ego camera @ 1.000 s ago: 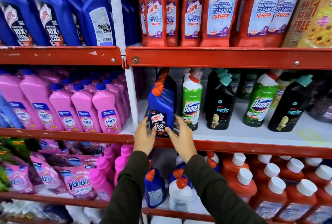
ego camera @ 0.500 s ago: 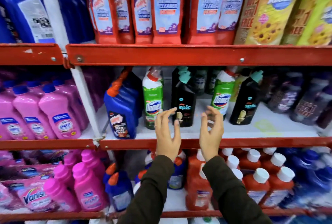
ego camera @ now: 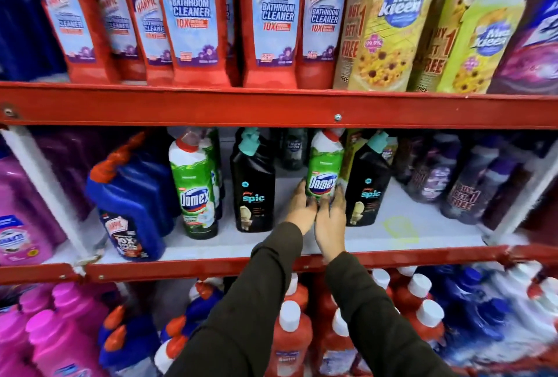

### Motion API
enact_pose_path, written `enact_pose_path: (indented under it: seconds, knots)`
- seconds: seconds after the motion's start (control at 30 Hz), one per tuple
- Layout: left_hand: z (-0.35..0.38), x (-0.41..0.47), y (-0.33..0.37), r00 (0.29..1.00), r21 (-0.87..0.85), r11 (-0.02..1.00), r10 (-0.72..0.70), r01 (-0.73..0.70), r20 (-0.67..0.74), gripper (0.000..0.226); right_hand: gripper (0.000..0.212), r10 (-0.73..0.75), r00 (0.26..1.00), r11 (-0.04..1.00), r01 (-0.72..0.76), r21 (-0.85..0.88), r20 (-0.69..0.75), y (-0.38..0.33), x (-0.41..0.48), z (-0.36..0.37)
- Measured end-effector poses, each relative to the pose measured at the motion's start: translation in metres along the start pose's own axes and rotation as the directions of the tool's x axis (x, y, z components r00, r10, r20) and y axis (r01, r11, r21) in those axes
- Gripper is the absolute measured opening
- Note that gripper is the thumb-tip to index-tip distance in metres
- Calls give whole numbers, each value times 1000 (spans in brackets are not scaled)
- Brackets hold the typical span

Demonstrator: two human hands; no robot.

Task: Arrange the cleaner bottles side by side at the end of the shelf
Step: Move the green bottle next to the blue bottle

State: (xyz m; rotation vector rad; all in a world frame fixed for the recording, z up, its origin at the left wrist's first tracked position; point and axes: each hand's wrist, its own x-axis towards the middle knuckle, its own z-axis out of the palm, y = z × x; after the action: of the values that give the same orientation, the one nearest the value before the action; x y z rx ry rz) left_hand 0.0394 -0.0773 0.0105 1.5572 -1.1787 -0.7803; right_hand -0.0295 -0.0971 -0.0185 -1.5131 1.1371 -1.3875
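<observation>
On the middle shelf (ego camera: 392, 240) a green Domex bottle (ego camera: 323, 165) stands between two black Spic bottles, one on its left (ego camera: 255, 189) and one on its right (ego camera: 367, 186). My left hand (ego camera: 300, 207) and my right hand (ego camera: 330, 222) both wrap the Domex bottle's base from either side. At the shelf's left end a blue Harpic bottle (ego camera: 133, 195) stands beside another green Domex bottle (ego camera: 196, 189).
Red Harpic bathroom cleaner bottles (ego camera: 193, 14) and yellow Max Kleen packs (ego camera: 389, 20) fill the shelf above. Dark purple bottles (ego camera: 462, 189) crowd the shelf's right end. Red bottles with white caps (ego camera: 293, 337) and pink bottles (ego camera: 60, 337) sit below. A white upright (ego camera: 45, 189) bounds the left end.
Both hands let go of the blue Harpic bottle at the left end, swung right with fingers apart, and now close around the second Domex bottle. The camera has turned right and moved closer.
</observation>
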Motion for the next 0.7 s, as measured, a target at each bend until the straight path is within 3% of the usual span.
enact_pose_path:
  seconds: [0.33, 0.7]
  knots:
    - [-3, 2, -18, 990, -39, 998, 36, -41, -133, 53, 54, -54, 998, 996, 52, -77, -25, 8, -4, -6]
    - [-30, -56, -15, 978, -110, 978, 165, -179, -126, 45, 50, -100, 992, 988, 90, 125, 73, -4, -45, -40]
